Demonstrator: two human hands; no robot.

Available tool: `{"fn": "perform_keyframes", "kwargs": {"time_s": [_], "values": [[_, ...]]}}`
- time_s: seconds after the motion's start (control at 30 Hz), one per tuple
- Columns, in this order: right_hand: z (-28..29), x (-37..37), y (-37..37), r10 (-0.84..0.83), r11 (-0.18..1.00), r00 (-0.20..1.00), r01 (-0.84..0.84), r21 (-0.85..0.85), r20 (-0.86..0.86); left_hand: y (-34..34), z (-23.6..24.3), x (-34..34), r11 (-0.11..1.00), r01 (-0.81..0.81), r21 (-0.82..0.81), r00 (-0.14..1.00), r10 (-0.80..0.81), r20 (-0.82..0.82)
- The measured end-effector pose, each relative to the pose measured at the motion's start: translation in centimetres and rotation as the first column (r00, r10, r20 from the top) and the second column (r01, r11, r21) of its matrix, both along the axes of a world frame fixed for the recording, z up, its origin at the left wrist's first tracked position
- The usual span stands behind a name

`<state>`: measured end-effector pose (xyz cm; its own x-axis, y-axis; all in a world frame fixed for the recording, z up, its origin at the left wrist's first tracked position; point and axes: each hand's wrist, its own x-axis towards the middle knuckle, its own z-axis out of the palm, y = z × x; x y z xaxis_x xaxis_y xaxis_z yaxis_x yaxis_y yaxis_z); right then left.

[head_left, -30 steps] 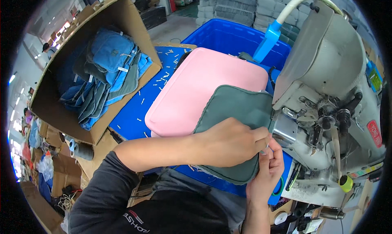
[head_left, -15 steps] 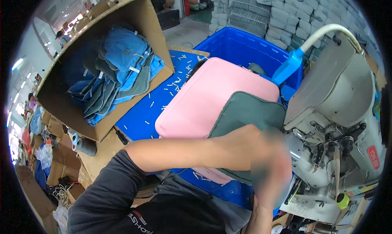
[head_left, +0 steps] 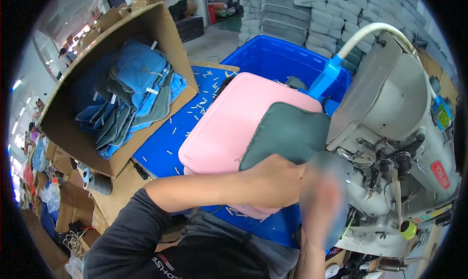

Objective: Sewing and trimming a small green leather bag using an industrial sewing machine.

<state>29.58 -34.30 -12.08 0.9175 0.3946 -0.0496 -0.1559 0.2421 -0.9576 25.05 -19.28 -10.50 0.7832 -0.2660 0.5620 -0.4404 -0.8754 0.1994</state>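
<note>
My left hand (head_left: pixel 275 179) reaches across the lower part of a dark green padded fabric piece (head_left: pixel 285 130) at its right, its fingertips lost in a blurred patch. My right hand (head_left: pixel 317 215) rises from the lower edge into that same patch, beside the metal bed of a grey industrial sewing machine (head_left: pixel 380 89); what either set of fingers holds is hidden. The green piece lies on a pink padded piece (head_left: pixel 219 123), over a blue work surface (head_left: pixel 153 157) scattered with small pale scraps.
A cardboard box (head_left: pixel 183 55) of blue and grey fabric pieces stands left, with thread cones (head_left: pixel 97 181) below. Behind are a blue bin (head_left: pixel 258 47), a white hose with blue nozzle (head_left: pixel 325 76) and stacked grey bundles (head_left: pixel 287 11). A distant person (head_left: pixel 66 57) is far left.
The green piece has shifted toward the back on the pink piece, exposing more pink below it. My fingers, visible at the green edge a second ago, are now blurred.
</note>
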Motion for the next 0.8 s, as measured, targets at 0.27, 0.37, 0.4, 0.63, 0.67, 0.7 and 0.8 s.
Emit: {"fn": "perform_keyframes", "kwargs": {"time_s": [0.27,0.37,0.4,0.63,0.67,0.7,0.8], "values": [[-0.9,-0.2,-2.1,0.135,0.988,0.987,-0.127,-0.088,0.087,1.8,-1.1,-1.2,0.997,-0.068,0.036,0.998,0.069,-0.005],[-3.7,-0.7,-6.3,0.238,0.827,0.849,0.079,-0.557,0.472,2.0,-1.1,-2.0,0.992,-0.071,0.106,0.996,0.076,-0.041],[-4.4,-0.5,-7.9,0.319,0.707,0.728,0.244,-0.664,0.606,2.1,-1.1,-2.2,0.991,-0.091,0.096,0.995,0.095,-0.034],[-4.2,-1.7,-12.1,0.598,0.073,0.756,0.281,-0.957,0.267,1.4,-1.0,-3.4,0.926,-0.150,0.346,0.989,0.147,0.036],[-4.1,-1.9,-11.7,0.594,0.037,0.774,0.248,-0.968,0.221,1.3,-1.1,-3.3,0.921,-0.163,0.353,0.987,0.148,0.069],[-3.6,-2.1,-11.0,0.576,0.032,0.800,0.180,-0.983,0.165,1.3,-1.2,-3.3,0.921,-0.174,0.349,0.985,0.159,0.071],[-4.2,-1.5,-11.4,0.598,0.260,0.767,0.090,-0.962,0.233,1.2,-1.5,-3.2,0.927,-0.141,0.346,0.989,0.115,0.096]]}}
